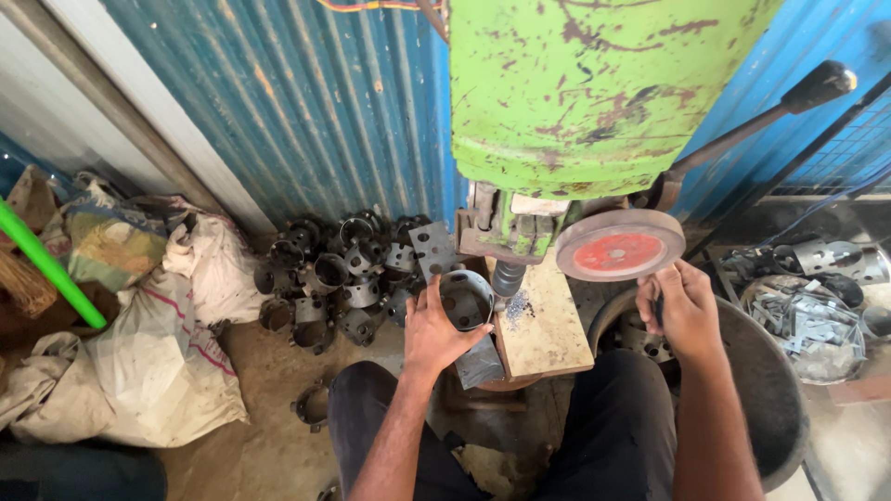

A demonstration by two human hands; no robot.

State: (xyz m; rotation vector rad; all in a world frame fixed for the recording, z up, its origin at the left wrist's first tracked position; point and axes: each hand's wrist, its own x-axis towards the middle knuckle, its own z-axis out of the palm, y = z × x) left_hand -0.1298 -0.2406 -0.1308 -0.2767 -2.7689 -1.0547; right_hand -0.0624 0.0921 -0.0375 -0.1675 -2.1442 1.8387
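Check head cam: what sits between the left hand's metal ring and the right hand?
Head view: between the metal ring in the left hand and the right hand lies the wooden block, with the red-faced wheel just above.

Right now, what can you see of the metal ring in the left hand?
The metal ring is a short open cylinder of dull grey sheet metal, dark inside, with small round holes through its wall. It lies on its side, its opening towards the camera, on the worn wooden block beneath the green press. The left hand cups its left side, thumb on the rim. A threaded steel post stands against its right edge.
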